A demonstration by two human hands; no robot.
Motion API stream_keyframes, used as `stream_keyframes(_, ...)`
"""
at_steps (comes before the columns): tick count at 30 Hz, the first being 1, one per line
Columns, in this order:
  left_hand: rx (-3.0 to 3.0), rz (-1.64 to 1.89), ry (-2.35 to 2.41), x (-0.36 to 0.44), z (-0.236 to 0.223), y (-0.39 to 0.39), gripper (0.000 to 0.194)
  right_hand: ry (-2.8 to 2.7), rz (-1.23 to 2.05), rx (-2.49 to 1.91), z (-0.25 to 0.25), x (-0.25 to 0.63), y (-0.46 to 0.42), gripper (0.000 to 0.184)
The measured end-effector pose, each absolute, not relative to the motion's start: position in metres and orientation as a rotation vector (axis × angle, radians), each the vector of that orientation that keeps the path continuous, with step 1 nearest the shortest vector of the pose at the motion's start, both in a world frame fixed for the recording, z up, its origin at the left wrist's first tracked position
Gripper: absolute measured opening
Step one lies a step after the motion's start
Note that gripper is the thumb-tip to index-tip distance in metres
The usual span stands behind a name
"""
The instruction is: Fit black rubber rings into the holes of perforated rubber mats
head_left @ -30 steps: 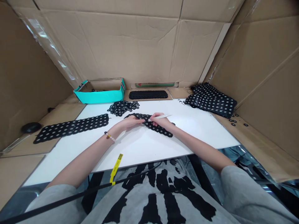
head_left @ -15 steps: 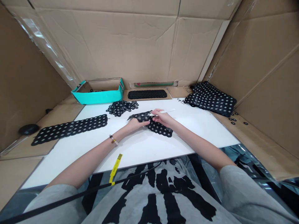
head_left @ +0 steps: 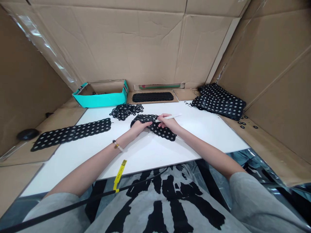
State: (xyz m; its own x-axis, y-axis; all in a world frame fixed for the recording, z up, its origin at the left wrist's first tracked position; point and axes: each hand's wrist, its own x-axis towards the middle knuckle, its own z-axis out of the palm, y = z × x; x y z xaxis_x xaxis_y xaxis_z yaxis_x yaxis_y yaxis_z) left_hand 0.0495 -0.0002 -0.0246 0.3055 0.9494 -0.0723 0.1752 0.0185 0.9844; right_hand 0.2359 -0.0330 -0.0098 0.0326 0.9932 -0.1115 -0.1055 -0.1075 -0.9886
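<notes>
My left hand [head_left: 140, 127] is closed on the left part of a black openwork strip [head_left: 164, 132] patterned with rows of round holes. The thumb lies on top and the other fingers are partly hidden. My right hand [head_left: 167, 120] pinches a slim white pen-shaped tool [head_left: 174, 116], whose back end points right. Its front end meets the strip close to my left thumb, and the tip is too small to make out. The strip's right end hangs down toward the white tabletop [head_left: 194, 142]. Beyond my left hand lies a pile of loose black rings [head_left: 122, 112].
A turquoise-fronted box [head_left: 100, 100] stands at the back left, beside a folded black strip [head_left: 153, 96]. Another holed strip [head_left: 73, 134] lies at left, near a black rounded object [head_left: 28, 134]. Stacked holed pieces [head_left: 221, 102] fill the back right corner. Cardboard walls [head_left: 111, 42] enclose the table.
The strip has shifted slightly left, and its left part is turned more toward me. My left hand moved a little left and up with it. The white tool is tilted somewhat differently.
</notes>
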Motion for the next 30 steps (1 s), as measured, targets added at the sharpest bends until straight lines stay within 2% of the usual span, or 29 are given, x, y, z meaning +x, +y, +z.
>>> stream_keyframes(16,1.361,0.886,1.082,0.052,-0.024,-0.002,0.038,-1.068,1.294,-1.323,-0.013,0.232,-0.036,0.020)
stream_keyframes(24,1.321,0.886,1.094,0.054,-0.028,0.001,0.037,-1.101,1.271,-1.330,-0.013,0.234,-0.037,0.019)
stream_keyframes(30,1.225,0.835,1.025,0.050,-0.022,0.002,0.030,-1.300,1.126,-1.371,-0.023,0.227,-0.038,0.016)
